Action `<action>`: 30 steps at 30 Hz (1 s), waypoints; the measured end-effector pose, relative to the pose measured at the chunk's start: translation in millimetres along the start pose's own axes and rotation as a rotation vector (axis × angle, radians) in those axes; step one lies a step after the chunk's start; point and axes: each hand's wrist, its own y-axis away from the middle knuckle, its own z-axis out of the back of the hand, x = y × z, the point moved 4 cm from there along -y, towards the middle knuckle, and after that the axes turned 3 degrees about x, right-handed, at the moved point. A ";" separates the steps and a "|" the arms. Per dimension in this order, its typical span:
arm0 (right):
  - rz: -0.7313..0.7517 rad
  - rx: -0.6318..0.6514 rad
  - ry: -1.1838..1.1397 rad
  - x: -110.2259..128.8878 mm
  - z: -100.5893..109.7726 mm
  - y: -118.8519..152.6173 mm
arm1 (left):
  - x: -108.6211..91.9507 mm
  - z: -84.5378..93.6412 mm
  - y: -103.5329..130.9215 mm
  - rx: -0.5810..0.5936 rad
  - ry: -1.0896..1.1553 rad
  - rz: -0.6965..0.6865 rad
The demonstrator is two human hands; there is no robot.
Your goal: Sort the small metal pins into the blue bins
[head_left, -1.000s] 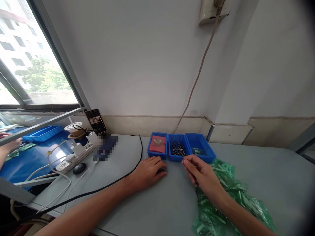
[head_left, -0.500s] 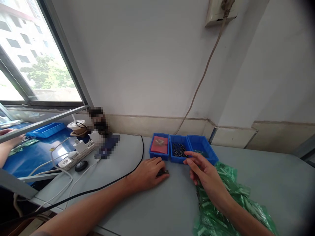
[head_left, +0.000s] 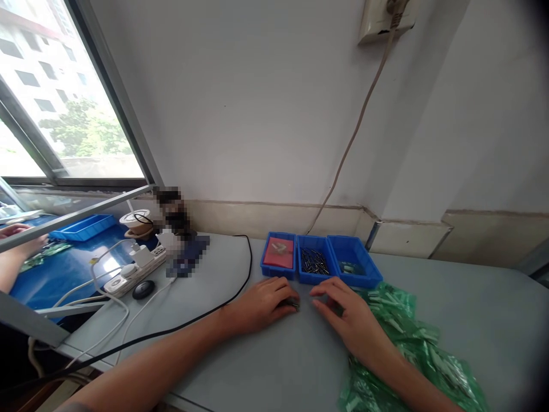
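My left hand (head_left: 268, 303) rests on the grey table, fingers curled around small dark metal pieces (head_left: 294, 304) whose ends poke out by the fingertips. To its right, my right hand (head_left: 347, 312) hovers with thumb and index finger apart and nothing visible between them. Behind the hands stand three blue bins: the left one (head_left: 278, 273) holds a red packet (head_left: 278, 253) with small pale pieces on it, the middle one (head_left: 315, 279) many dark metal pins (head_left: 314, 262), the right one (head_left: 362, 280) a few small items. Green plastic bags (head_left: 412, 337) lie beneath and beside my right forearm.
A black cable (head_left: 184, 326) crosses the table under my left forearm. At left are a power strip (head_left: 137, 273), a black round object (head_left: 143, 289), a pixelated area and a metal frame bar. Another person's hand (head_left: 21, 243) shows beyond it.
My right hand has drawn back from the middle bin toward my left hand and sits lower, in front of the bins. My left hand has barely moved.
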 end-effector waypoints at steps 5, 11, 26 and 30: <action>0.115 0.213 0.229 10.5 -11.1 3.3 | 4.3 -0.5 1.2 -0.018 0.074 0.026; 0.102 0.289 0.245 7.9 -16.3 5.5 | 6.6 -1.2 1.5 -0.026 0.182 0.076; 0.159 0.304 0.187 13.5 -16.9 6.1 | 4.8 -2.0 0.5 -0.025 0.149 0.062; 0.156 0.288 0.200 13.2 -17.4 8.1 | 4.0 -1.4 0.5 -0.031 0.161 0.067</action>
